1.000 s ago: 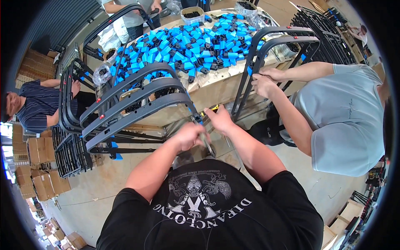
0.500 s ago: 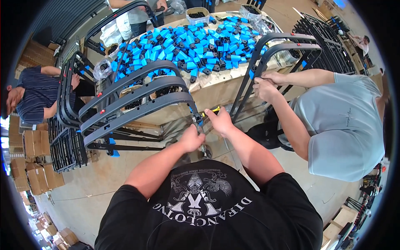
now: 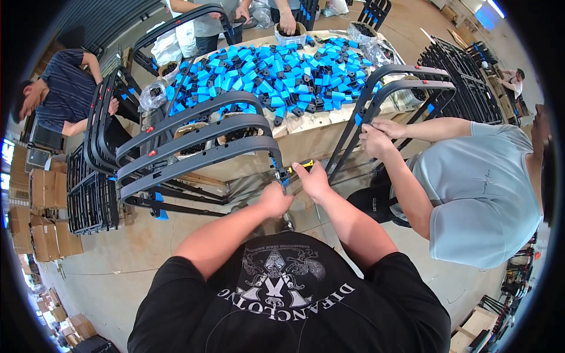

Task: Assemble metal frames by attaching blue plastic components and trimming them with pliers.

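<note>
Your left hand [image 3: 275, 200] is closed round the near end of the lowest dark grey curved frame [image 3: 194, 159], right where the bar bends down; what exactly sits under the fingers is hidden. Your right hand [image 3: 312, 179] is wrapped shut on a small tool with a yellow-and-black handle [image 3: 301, 166], its tip pointed at the same frame end, just beside the left hand. The frame lies in front of you, leaning against the near edge of the surface [image 3: 306, 138], topmost of a stack of like frames running off to the left. Judged from its look, it's rigid moulded plastic or metal tube: stiff, won't flex, long and awkward more than heavy, so the free end will swing if you let go. Smooth finish, probably a bit slippery; grip at the bend or close to the joint, not mid-span. Blue and black clips [image 3: 276, 76] are heaped on the far surface: small, light, hard, easy to scatter. A person in a grey shirt [image 3: 477, 194] on your right holds another frame [image 3: 400, 82] with both hands.
</note>
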Motion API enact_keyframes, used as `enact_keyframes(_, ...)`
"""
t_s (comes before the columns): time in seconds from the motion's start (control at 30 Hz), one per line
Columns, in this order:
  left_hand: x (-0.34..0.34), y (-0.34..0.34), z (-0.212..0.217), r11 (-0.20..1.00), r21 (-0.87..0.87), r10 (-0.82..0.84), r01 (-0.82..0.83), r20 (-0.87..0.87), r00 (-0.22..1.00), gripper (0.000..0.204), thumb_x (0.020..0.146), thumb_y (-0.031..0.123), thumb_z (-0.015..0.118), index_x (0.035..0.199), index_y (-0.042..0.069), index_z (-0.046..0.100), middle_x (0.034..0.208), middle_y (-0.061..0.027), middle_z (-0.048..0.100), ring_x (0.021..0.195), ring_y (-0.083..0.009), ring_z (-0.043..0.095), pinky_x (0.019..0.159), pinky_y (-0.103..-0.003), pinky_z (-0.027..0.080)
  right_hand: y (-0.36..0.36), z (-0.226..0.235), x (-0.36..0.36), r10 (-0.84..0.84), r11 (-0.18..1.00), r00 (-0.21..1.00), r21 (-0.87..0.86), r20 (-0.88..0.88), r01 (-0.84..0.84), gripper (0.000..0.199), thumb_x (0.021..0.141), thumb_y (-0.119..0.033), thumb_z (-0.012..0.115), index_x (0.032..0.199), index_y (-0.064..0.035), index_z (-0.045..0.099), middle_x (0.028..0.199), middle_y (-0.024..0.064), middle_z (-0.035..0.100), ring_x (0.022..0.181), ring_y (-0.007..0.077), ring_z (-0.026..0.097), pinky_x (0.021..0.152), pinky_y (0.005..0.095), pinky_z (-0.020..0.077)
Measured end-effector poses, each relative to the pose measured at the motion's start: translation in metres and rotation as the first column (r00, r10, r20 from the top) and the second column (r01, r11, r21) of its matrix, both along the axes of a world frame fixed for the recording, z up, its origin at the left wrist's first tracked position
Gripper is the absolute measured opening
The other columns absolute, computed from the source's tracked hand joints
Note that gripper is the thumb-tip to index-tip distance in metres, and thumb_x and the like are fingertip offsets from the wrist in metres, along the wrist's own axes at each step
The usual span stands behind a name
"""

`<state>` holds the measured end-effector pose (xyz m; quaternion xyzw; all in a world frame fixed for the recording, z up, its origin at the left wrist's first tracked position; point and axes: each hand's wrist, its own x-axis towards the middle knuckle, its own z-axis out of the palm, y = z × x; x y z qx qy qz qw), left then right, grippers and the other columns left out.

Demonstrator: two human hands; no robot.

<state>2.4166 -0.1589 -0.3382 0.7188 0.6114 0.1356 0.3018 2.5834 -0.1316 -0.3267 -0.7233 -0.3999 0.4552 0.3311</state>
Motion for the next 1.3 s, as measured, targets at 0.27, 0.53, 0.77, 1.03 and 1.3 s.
enact_keyframes(0.27,0.008,-0.01,0.034,0.991,-0.135,0.025,-0.006,0.142,0.99,0.034,0.082,0.024,0.065,0.088,-0.008,0.057,0.079,-0.0274,0.067,0.077,-0.0446,0.068,0.07,-0.049,0.054,-0.002,0.02,0.002,0.007,1.0,1.0,-0.013,0.008,-0.007,0.052,0.089,-0.036,0.076,0.107,0.0085,0.058,0.096,0.0192,0.069,0.087,0.0219,0.065,0.078,0.0372,0.052)
enact_keyframes(0.53,0.003,0.01,0.046,0.809,-0.587,0.266,-0.024,0.33,0.906,0.029,0.08,0.024,0.061,0.066,-0.002,0.062,0.064,-0.0249,0.063,0.066,-0.0401,0.067,0.062,-0.046,0.052,-0.015,0.006,0.006,0.02,0.998,0.971,0.065,-0.239,-0.004,0.04,0.091,-0.035,0.075,0.1,0.0014,0.059,0.085,0.0094,0.065,0.077,0.0176,0.062,0.069,0.0341,0.0503)
enact_keyframes(0.77,0.016,-0.008,0.016,0.993,-0.08,0.094,-0.083,0.138,0.986,0.032,0.082,0.027,0.065,0.084,-0.004,0.06,0.076,-0.0273,0.066,0.074,-0.0431,0.067,0.069,-0.05,0.052,-0.053,-0.069,0.021,0.018,1.0,0.91,0.015,-0.415,-0.014,0.033,0.091,-0.03,0.074,0.099,-0.0012,0.06,0.082,0.005,0.063,0.075,0.015,0.06,0.069,0.0309,0.0494)
enact_keyframes(1.03,0.01,-0.018,0.032,0.986,-0.101,0.132,-0.132,-0.005,0.991,0.035,0.083,0.03,0.067,0.095,-0.002,0.06,0.088,-0.0269,0.068,0.089,-0.0439,0.067,0.078,-0.051,0.053,-0.076,0.046,0.02,0.037,0.969,0.938,-0.218,-0.344,-0.118,0.046,0.089,-0.033,0.073,0.113,0.003,0.06,0.092,0.0108,0.067,0.083,0.0213,0.064,0.075,0.036,0.0521)
enact_keyframes(1.3,-0.041,-0.019,0.031,0.877,-0.454,0.426,-0.154,0.592,0.684,0.013,0.092,0.016,0.058,0.098,0.005,0.059,0.072,-0.0036,0.059,0.06,-0.0154,0.057,0.054,-0.031,0.046,-0.034,-0.022,0.02,0.008,0.99,1.0,0.142,-0.002,-0.008,0.058,0.084,-0.027,0.073,0.132,-0.0015,0.052,0.097,0.0169,0.07,0.074,0.027,0.068,0.069,0.0398,0.0539)
